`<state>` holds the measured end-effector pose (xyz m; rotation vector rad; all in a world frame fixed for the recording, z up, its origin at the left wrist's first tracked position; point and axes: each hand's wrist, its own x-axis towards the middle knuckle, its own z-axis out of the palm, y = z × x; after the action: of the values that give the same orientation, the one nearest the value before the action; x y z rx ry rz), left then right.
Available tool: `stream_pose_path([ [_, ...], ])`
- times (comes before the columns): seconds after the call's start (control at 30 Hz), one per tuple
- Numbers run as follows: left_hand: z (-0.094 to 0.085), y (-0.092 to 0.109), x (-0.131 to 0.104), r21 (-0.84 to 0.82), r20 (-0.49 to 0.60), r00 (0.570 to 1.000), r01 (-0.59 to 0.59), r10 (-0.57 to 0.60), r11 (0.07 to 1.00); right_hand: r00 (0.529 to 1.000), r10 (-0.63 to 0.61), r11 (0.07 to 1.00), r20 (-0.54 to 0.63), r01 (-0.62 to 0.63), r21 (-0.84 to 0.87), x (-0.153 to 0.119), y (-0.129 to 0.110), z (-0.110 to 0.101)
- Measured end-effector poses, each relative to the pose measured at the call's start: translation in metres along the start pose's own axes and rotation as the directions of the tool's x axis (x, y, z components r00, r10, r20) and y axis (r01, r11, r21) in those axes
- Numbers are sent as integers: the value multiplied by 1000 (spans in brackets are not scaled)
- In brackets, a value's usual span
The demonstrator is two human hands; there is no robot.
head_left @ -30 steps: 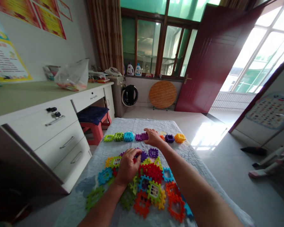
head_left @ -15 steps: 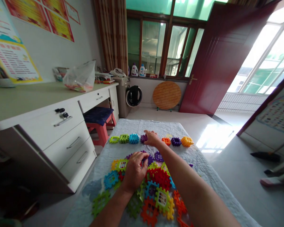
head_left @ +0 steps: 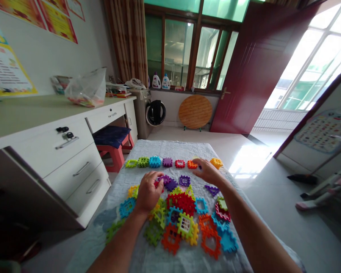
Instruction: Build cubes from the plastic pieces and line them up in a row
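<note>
On the cloth-covered table, a row of toothed plastic building blocks runs across the far part. My right hand (head_left: 208, 171) reaches into this row, with fingers and thumb around a dark purple block (head_left: 199, 167) that it mostly hides. Beside it sit an orange block (head_left: 192, 164) and a yellow block (head_left: 216, 163). My left hand (head_left: 148, 192) hovers at the left of a pile of loose pieces, fingers loosely bent and thumb apart. A red piece (head_left: 159, 186) shows behind its thumb; nothing is plainly held there.
Red toothed pieces (head_left: 182, 203), an orange frame (head_left: 211, 242) and several other flat pieces cover the near middle of the table. A white desk (head_left: 82, 146) and a stool (head_left: 113, 146) stand left. A red door (head_left: 238, 72) is open at the back right.
My right hand has moved right along the row, from the lighter purple block to the dark purple one. My left hand stays by the pile. The view has shifted slightly.
</note>
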<state>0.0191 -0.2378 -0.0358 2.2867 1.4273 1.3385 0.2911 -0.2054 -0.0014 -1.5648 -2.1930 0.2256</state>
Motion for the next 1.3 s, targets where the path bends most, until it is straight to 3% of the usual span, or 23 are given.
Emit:
stream_pose_path([
  [0.17, 3, -17, 0, 152, 5, 999, 37, -38, 988, 997, 70, 997, 40, -71, 19, -46, 6, 10],
  [0.37, 10, -28, -6, 213, 55, 997, 35, -48, 977, 996, 1, 1000, 90, -2, 0, -40, -6, 39],
  [0.6, 11, -17, -5, 184, 146, 987, -89, 63, 979, 989, -24, 1000, 146, 25, -6, -39, -13, 45],
  [0.77, 10, -5, -6, 156, 240, 954, -219, 178, 963, 995, 17, 1000, 97, -16, -18, -42, -17, 48],
  [0.87, 13, -4, -8, 136, 299, 935, -241, 192, 961, 996, 6, 1000, 85, -4, -21, -41, -18, 51],
  [1.03, 21, -5, -11, 136, 307, 930, -255, 204, 957, 998, -25, 999, 62, 28, -42, -39, -19, 52],
  [1.3, 25, -11, -6, 223, 361, 905, -317, 224, 922, 985, 110, 992, -130, -100, 74, -42, -3, 47],
])
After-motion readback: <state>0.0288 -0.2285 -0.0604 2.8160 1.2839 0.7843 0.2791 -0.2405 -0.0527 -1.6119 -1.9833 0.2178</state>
